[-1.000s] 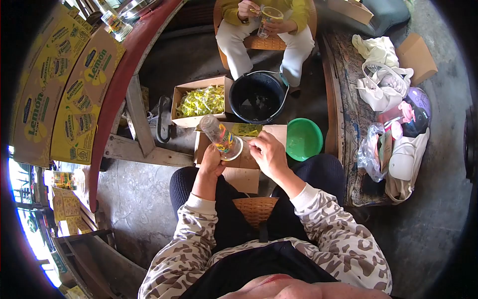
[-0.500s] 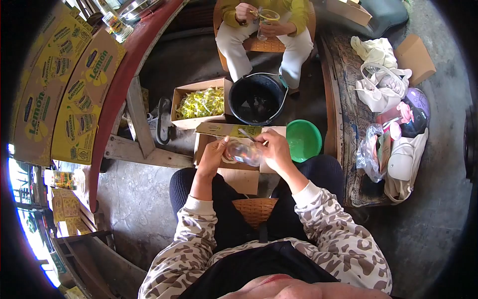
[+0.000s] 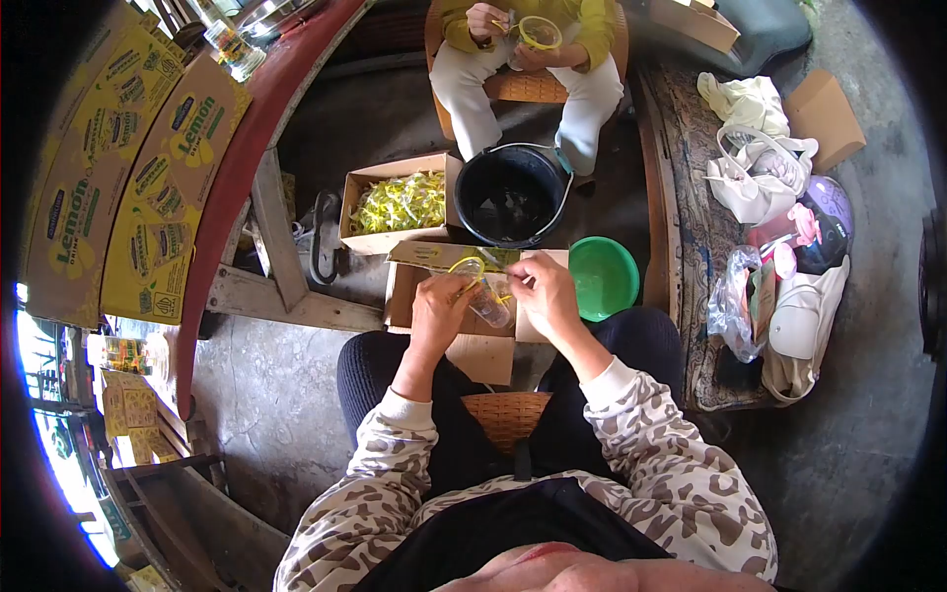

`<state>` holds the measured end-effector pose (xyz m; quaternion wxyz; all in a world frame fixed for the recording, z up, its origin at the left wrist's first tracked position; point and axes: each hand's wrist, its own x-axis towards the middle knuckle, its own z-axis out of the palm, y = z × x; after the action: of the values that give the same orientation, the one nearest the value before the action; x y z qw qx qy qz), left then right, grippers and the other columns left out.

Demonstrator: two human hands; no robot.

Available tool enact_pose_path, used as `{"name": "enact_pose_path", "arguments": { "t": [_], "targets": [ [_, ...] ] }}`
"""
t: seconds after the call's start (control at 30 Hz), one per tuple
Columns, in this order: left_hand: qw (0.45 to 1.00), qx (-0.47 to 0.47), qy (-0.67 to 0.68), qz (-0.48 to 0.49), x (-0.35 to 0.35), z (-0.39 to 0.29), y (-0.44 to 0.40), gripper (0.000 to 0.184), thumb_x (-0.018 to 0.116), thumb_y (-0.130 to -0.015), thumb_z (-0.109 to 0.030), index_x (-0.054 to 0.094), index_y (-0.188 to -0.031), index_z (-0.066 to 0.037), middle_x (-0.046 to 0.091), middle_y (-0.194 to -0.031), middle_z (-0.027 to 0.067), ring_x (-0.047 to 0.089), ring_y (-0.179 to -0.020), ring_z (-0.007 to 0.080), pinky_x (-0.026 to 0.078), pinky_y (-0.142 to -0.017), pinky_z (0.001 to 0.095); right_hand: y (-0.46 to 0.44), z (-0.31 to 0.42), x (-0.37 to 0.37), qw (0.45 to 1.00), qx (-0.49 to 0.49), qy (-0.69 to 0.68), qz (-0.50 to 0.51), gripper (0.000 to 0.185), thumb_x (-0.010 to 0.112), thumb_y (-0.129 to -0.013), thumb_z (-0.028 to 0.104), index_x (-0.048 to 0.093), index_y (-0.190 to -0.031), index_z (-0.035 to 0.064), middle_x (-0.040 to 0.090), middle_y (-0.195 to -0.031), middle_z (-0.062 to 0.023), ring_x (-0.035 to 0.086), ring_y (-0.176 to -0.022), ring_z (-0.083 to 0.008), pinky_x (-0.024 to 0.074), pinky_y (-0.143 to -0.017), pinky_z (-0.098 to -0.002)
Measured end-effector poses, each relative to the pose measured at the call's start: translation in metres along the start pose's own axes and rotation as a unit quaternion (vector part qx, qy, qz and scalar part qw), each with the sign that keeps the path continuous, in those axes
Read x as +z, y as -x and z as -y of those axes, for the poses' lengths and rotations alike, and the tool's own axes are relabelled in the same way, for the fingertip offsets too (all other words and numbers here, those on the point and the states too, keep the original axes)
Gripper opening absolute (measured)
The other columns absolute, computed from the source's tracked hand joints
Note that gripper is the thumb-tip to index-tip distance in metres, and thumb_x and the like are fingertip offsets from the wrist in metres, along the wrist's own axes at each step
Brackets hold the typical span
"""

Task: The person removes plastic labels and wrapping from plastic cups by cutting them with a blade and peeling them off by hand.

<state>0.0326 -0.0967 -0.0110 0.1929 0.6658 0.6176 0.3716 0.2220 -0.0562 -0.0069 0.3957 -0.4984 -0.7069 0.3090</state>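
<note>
My left hand grips a clear plastic jar with a yellow rim, held tilted with its mouth toward the upper left. Beside the jar, my right hand is closed around a slim grey metal tool that looks like a small knife; its exact kind is hard to make out. A bit of yellow shows between the jar and my right fingers. Below both hands stands an open cardboard box, its flaps spread.
Yellow strips fill a cardboard box ahead, next to a black bucket. A green basin stands at right. Opposite sits a person holding a similar yellow-rimmed jar. Bags lie on the patterned bench; lemon cartons line the left.
The jar has turned from lying nearly sideways to mouth up-left, showing its yellow rim. My left hand shifted slightly right. The other person's jar has tilted its mouth toward me.
</note>
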Motion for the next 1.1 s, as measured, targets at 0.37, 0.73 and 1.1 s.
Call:
{"name": "enact_pose_path", "arguments": {
  "t": [0.37, 0.73, 1.1],
  "targets": [
    [0.995, 0.017, -0.099, -0.02, 0.006, 0.0, 0.005, 0.015, 0.071, -0.081, -0.017, 0.072, -0.088, -0.004, 0.069, -0.085, 0.0083, 0.063, -0.081, 0.0269, 0.042, -0.083, 0.0398, 0.017, 0.014, 0.017, 0.996, -0.068, 0.053, 0.009, 0.013, 0.069, -0.074, 0.003, 0.066, -0.086, 0.0061, 0.056, -0.081, -0.0091, 0.061, -0.075, -0.0284, 0.0507, -0.066, -0.0406],
    [0.997, -0.005, -0.079, -0.026, 0.014, -0.009, 0.008, 0.011, 0.069, -0.082, -0.015, 0.071, -0.086, -0.005, 0.067, -0.08, 0.0099, 0.063, -0.079, 0.0298, 0.045, -0.077, 0.0397, 0.014, 0.011, 0.026, 0.993, -0.073, 0.092, -0.007, 0.018, 0.069, -0.074, 0.002, 0.067, -0.091, 0.0048, 0.055, -0.083, -0.0105, 0.06, -0.08, -0.0291, 0.0506, -0.069, -0.0406],
    [0.999, 0.019, -0.038, -0.022, 0.016, -0.006, 0.012, 0.01, 0.069, -0.08, -0.012, 0.072, -0.086, -0.004, 0.068, -0.083, 0.0111, 0.063, -0.078, 0.0312, 0.047, -0.077, 0.0406, 0.013, 0.001, 0.028, 0.999, -0.02, 0.037, -0.004, 0.006, 0.068, -0.078, 0.005, 0.067, -0.083, 0.0028, 0.058, -0.082, -0.0116, 0.062, -0.078, -0.0309, 0.0495, -0.068, -0.0409]
  ]
}}
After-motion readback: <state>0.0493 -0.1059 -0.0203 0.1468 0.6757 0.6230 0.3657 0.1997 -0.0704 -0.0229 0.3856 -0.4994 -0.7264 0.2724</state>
